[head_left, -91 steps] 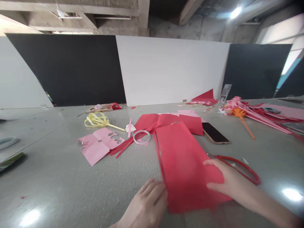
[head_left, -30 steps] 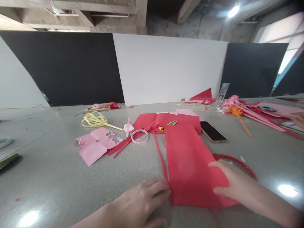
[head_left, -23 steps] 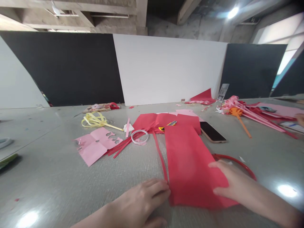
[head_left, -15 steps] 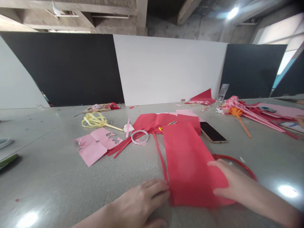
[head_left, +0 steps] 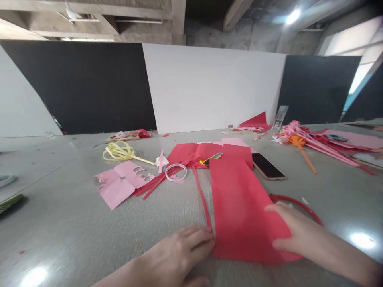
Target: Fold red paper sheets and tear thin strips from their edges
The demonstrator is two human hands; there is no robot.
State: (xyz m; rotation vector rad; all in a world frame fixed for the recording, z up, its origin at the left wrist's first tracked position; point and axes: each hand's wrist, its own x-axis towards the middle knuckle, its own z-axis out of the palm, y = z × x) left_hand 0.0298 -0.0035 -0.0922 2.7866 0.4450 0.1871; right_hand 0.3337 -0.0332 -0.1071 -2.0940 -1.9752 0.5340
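A large sheet of red paper (head_left: pixel 242 211) lies in front of me, slightly right of centre. My right hand (head_left: pixel 287 227) grips its right edge, with thumb and fingers around the border. On the left, my left hand (head_left: pixel 188 249) has its fingers curled together over the near end of a narrow red paper strip (head_left: pixel 201 191), close to the sheet's left edge. The fingertips partly hide that end. Beyond the sheet, a yellow utility knife (head_left: pixel 212 159) rests on more red paper (head_left: pixel 182 153), partly beside the sheet's far edge.
Left of centre lie a roll of tape (head_left: pixel 176 173), a cut pink paper (head_left: pixel 119 183) and a yellow ribbon flower (head_left: pixel 119 151). A phone (head_left: pixel 268 166) and a red hoop-like band (head_left: pixel 302 205) are on the right. Pink and orange paper flowers (head_left: pixel 296 135) lie farther right.
The red sheet has slid a little to the right with my right hand, uncovering more of the utility knife. My left hand has stayed on the strip.
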